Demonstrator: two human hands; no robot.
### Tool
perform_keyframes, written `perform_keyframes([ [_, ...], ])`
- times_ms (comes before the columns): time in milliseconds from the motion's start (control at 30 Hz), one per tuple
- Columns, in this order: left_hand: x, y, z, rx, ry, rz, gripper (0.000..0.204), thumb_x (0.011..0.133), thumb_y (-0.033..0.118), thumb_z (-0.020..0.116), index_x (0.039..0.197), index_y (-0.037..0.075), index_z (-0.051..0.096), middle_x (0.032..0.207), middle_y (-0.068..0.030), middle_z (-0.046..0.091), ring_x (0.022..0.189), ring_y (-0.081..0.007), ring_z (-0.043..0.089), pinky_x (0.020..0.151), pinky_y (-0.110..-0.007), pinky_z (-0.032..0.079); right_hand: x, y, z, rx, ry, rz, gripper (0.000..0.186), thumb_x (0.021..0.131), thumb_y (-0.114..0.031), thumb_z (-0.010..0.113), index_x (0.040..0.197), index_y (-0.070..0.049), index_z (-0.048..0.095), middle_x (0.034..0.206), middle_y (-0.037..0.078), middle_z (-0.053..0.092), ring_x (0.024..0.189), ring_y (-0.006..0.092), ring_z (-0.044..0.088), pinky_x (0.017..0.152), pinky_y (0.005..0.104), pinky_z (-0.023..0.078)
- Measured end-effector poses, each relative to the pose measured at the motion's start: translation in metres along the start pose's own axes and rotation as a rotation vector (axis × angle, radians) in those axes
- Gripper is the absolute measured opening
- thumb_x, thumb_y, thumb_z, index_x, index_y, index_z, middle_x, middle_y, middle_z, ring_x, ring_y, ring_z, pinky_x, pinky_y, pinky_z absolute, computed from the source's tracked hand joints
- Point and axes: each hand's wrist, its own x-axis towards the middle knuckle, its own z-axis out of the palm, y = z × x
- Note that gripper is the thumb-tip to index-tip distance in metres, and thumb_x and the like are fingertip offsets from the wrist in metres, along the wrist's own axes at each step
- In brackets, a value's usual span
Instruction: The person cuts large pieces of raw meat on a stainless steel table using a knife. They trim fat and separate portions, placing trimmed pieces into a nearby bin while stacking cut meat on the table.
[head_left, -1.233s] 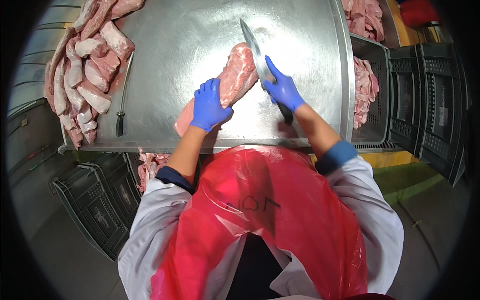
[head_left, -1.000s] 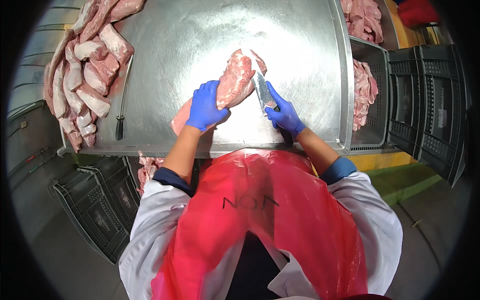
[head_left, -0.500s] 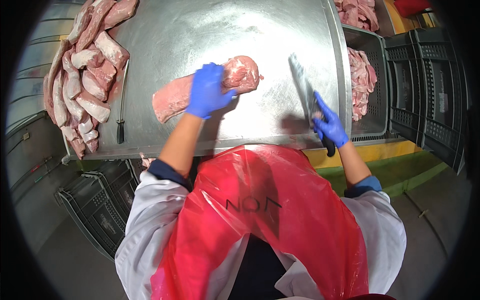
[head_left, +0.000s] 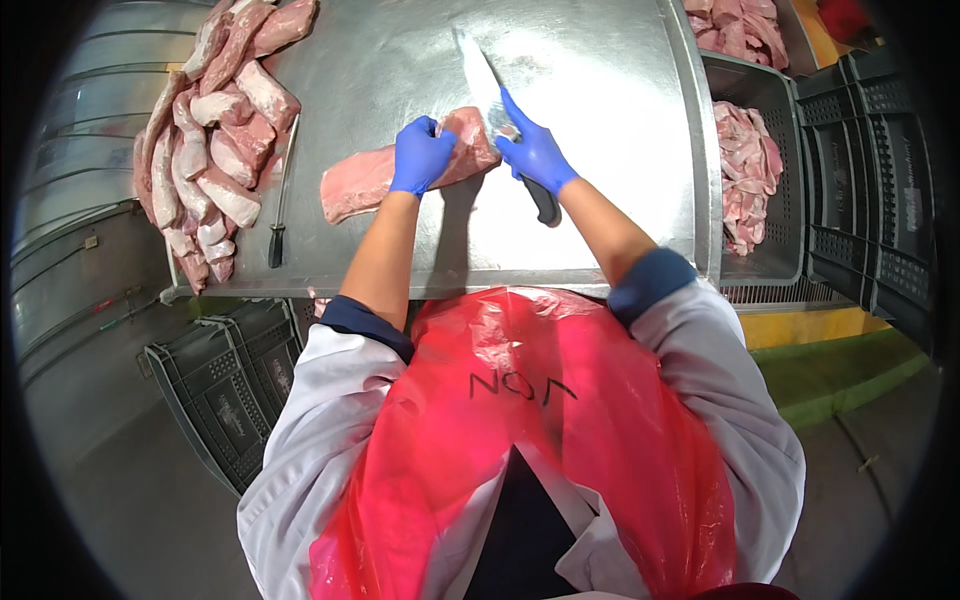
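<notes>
A long pink pork loin (head_left: 357, 184) lies slantwise on the metal table. My blue-gloved left hand (head_left: 422, 157) is on top of its middle, fingers curled against the meat. At the loin's right end is my blue-gloved right hand (head_left: 536, 156), closed round a knife (head_left: 480, 78). The knife's black handle points toward me, its pale blade away and leftward, beside the meat's end. Something small and pale shows by the right fingers; I cannot make out what it is.
A heap of meat pieces (head_left: 232, 150) covers the table's left side, with a sharpening steel (head_left: 277, 243) beside it. Right of the raised table edge (head_left: 706, 165), a grey crate (head_left: 790, 225) holds meat trimmings (head_left: 742, 185). Dark crates stand further right and at lower left.
My right hand has brought the knife leftward and away from me, up to the loin's right end. My left hand's fingers, spread over the meat before, are now curled.
</notes>
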Motion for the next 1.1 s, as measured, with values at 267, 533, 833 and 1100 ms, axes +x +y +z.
perform_keyframes([
  [267,-0.005,0.000,-0.019,-0.191,0.009,-0.048,0.028,0.088,0.024,0.068,0.084,-0.004,0.063,0.068,-0.0148,0.066,0.062,-0.0192,0.065,0.059,-0.033,0.051,-0.049,0.004,-0.023,-0.199,-0.580,0.061,0.076,0.093,-0.011,0.048,0.159,-0.037,0.021,0.072,0.007,0.060,0.049,0.0132,0.056,0.049,0.0283,0.052],
  [533,0.012,0.010,-0.068,-0.426,-0.163,0.002,0.015,0.087,0.012,0.062,0.093,-0.002,0.064,0.076,-0.0057,0.066,0.067,-0.0125,0.063,0.060,-0.027,0.049,0.004,-0.035,0.048,-0.306,-0.464,0.066,0.063,0.095,-0.017,0.045,0.156,-0.027,0.032,0.076,0.010,0.062,0.054,0.0175,0.059,0.048,0.0305,0.052],
  [833,-0.005,0.033,-0.095,-0.907,-0.036,-0.074,0.012,0.086,0.011,0.060,0.087,-0.001,0.061,0.076,-0.0096,0.065,0.069,-0.0153,0.063,0.063,-0.026,0.049,0.035,-0.045,0.103,-0.286,-0.391,0.118,0.077,0.092,-0.015,0.052,0.160,-0.027,0.019,0.071,0.010,0.064,0.050,0.0167,0.059,0.049,0.0310,0.053],
  [1100,-0.028,0.069,-0.055,-1.153,0.545,0.229,0.010,0.088,0.004,0.067,0.084,0.000,0.058,0.071,-0.0002,0.058,0.062,-0.0063,0.054,0.058,-0.025,0.049,0.021,-0.001,0.133,-0.138,-0.318,0.166,0.062,0.092,-0.013,0.065,0.148,-0.016,0.040,0.083,0.005,0.060,0.062,0.0133,0.058,0.059,0.0320,0.053],
])
